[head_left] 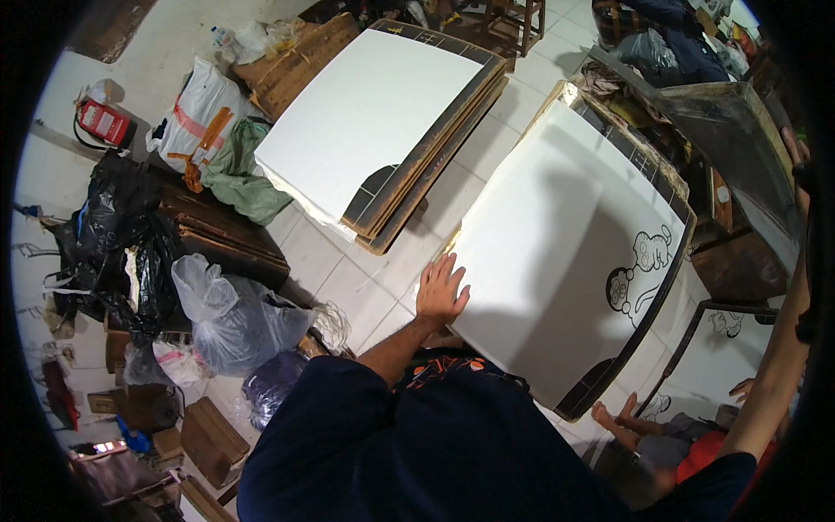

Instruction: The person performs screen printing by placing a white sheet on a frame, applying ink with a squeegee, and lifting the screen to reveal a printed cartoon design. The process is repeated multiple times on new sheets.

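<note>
My left hand (442, 291) lies open, fingers spread, on the near-left edge of a large white fabric sheet (513, 252). The sheet covers a dark board and carries black-outlined cartoon figures (635, 274) along its right side. My right arm is raised at the far right. My right hand (795, 150), partly lost at the picture's dark rim, grips the edge of a large grey framed panel (739, 130). That panel stands tilted up beyond the sheet's right side. A broad shadow falls across the sheet.
Another white sheet (374, 113) lies on a stack of boards at the far left. Plastic bags (239, 304), a sack and a red fire extinguisher (106, 122) line the left side. At the lower right, a person (687, 444) sits by another printed sheet (718, 361).
</note>
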`<state>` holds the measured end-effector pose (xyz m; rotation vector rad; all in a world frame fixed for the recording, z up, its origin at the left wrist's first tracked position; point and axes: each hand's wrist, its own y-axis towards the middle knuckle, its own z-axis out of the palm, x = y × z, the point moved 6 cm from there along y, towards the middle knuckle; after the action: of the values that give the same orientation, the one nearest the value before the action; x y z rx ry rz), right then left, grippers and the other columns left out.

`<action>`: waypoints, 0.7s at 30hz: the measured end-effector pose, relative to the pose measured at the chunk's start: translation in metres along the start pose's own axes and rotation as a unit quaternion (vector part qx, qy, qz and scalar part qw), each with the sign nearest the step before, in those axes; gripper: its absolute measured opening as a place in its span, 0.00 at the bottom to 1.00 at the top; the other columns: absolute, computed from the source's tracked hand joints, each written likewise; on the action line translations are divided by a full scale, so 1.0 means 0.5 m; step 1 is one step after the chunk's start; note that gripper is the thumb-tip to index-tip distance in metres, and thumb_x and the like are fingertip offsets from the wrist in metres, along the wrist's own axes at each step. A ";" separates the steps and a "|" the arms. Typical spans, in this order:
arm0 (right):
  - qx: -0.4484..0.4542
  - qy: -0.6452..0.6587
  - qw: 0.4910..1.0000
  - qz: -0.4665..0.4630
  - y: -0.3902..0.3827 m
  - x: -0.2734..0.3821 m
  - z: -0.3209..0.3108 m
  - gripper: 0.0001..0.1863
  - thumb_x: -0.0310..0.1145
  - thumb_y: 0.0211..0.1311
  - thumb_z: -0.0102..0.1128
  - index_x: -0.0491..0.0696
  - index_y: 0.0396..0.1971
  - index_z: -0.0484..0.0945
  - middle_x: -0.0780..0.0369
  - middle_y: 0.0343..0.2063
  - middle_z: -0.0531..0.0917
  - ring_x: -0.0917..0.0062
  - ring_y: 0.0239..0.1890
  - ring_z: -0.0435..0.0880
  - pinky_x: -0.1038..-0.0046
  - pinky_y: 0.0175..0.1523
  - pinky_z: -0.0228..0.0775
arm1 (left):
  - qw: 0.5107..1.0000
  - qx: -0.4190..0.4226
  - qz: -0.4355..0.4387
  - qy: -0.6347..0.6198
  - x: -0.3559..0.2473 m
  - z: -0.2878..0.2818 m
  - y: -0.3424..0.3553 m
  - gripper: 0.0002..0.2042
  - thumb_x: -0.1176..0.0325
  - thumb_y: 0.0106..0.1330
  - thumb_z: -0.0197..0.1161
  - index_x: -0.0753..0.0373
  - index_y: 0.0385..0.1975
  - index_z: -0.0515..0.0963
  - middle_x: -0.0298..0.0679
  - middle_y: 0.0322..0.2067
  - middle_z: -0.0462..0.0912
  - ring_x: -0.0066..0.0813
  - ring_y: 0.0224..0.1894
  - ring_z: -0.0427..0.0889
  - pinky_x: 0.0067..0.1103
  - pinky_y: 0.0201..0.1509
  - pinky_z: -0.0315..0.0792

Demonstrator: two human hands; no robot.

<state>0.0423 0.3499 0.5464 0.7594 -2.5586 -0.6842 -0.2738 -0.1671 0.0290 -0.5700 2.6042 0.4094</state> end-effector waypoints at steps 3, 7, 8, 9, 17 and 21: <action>0.005 -0.006 1.000 0.018 0.007 -0.058 0.002 0.37 0.65 0.61 0.69 0.37 0.40 0.84 0.50 0.36 0.87 0.59 0.39 0.79 0.58 0.52 0.69 | 1.000 0.001 -0.003 0.001 0.000 0.001 0.000 0.22 0.58 0.68 0.63 0.62 0.58 0.78 0.52 0.71 0.68 0.48 0.76 0.62 0.46 0.78 0.53; 0.013 0.053 0.998 0.043 0.058 -0.185 0.027 0.47 0.71 0.62 0.61 0.38 0.59 0.77 0.48 0.54 0.82 0.58 0.58 0.77 0.60 0.67 0.64 | 1.000 -0.014 0.005 0.003 -0.003 -0.001 0.000 0.22 0.59 0.66 0.65 0.61 0.57 0.78 0.53 0.70 0.69 0.51 0.74 0.64 0.47 0.77 0.55; 0.034 0.037 0.998 0.048 0.075 -0.218 0.042 0.50 0.73 0.62 0.59 0.39 0.63 0.76 0.47 0.59 0.80 0.57 0.63 0.77 0.60 0.71 0.63 | 1.000 -0.022 0.005 0.001 -0.003 -0.002 -0.001 0.22 0.59 0.65 0.66 0.61 0.57 0.78 0.54 0.69 0.70 0.53 0.74 0.65 0.48 0.76 0.56; 0.032 0.019 0.999 0.013 0.080 -0.241 0.056 0.53 0.74 0.62 0.57 0.39 0.68 0.74 0.46 0.63 0.79 0.57 0.68 0.76 0.61 0.75 0.62 | 1.000 -0.024 0.008 0.001 -0.004 -0.002 -0.001 0.22 0.59 0.65 0.66 0.61 0.57 0.78 0.54 0.69 0.70 0.52 0.74 0.65 0.48 0.76 0.56; -0.021 -0.130 0.990 0.044 0.129 -0.358 0.071 0.57 0.78 0.59 0.57 0.38 0.69 0.73 0.44 0.65 0.77 0.55 0.70 0.75 0.56 0.76 0.61 | 1.000 -0.019 0.004 -0.001 -0.002 -0.002 -0.001 0.22 0.59 0.67 0.64 0.63 0.57 0.79 0.54 0.70 0.69 0.49 0.74 0.65 0.47 0.77 0.55; -0.036 -0.137 0.989 0.036 0.126 -0.341 0.075 0.55 0.77 0.60 0.57 0.39 0.69 0.73 0.44 0.65 0.77 0.55 0.69 0.75 0.56 0.76 0.61 | 1.000 -0.016 0.005 -0.004 -0.001 -0.002 -0.002 0.22 0.59 0.67 0.64 0.64 0.57 0.79 0.54 0.70 0.69 0.50 0.75 0.64 0.47 0.77 0.55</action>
<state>0.1323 0.5090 0.5136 0.5801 -2.7723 -0.9087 -0.2734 -0.1681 0.0299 -0.5647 2.5985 0.4565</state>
